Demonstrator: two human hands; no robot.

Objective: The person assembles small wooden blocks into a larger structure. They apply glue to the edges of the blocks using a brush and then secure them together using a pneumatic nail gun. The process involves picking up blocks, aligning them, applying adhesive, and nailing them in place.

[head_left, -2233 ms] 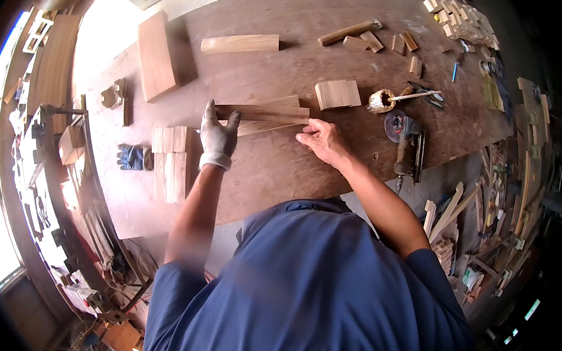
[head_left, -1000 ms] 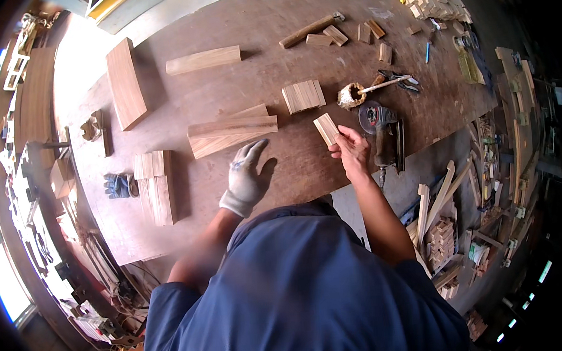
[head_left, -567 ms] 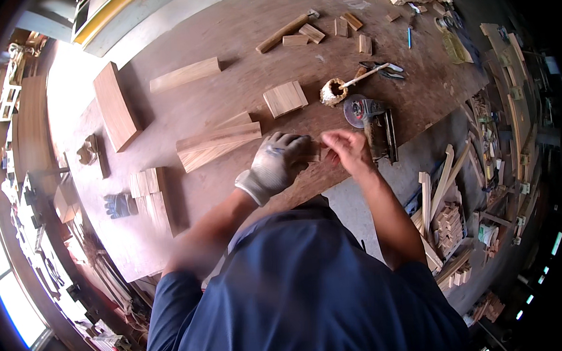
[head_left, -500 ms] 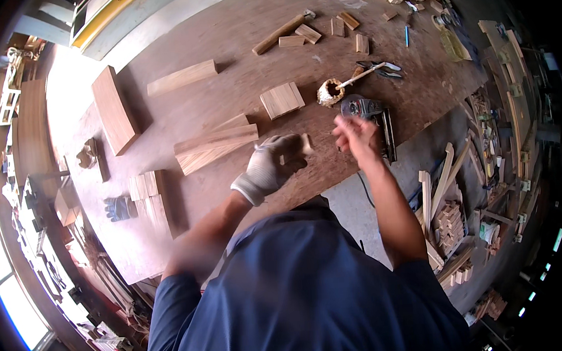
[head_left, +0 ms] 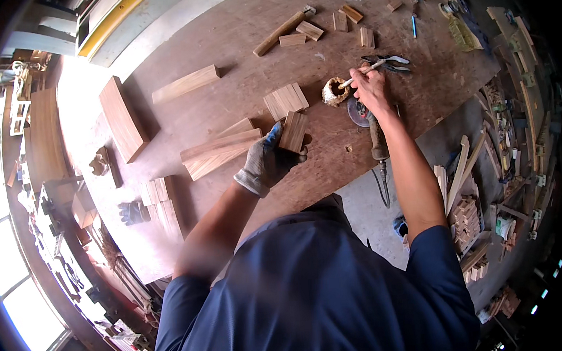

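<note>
My left hand (head_left: 258,167), in a white and blue work glove, is closed around a small brown wood block (head_left: 293,131) held above the near side of the table. The bare right hand (head_left: 372,92) pinches the thin handle of a brush (head_left: 347,82). Its lower end reaches the mouth of a round pot (head_left: 329,98) with a crusted, pale rim. An angle grinder (head_left: 376,137) lies under my right wrist, partly hidden by the forearm. Just beyond the right hand are dark-handled pliers (head_left: 399,68). A squarish wood block (head_left: 286,101) rests beyond my left hand.
Several boards lie on the left of the table (head_left: 236,69), including a thick upright-looking plank (head_left: 122,119). A spare glove (head_left: 133,213) sits near the left edge. A hammer (head_left: 285,31) and small wood pieces lie at the far side. Stacked offcuts (head_left: 467,222) stand below, right.
My right hand has moved up from over the grinder and taken hold of the brush handle. The left hand has turned, bringing its wood block upright into plain sight.
</note>
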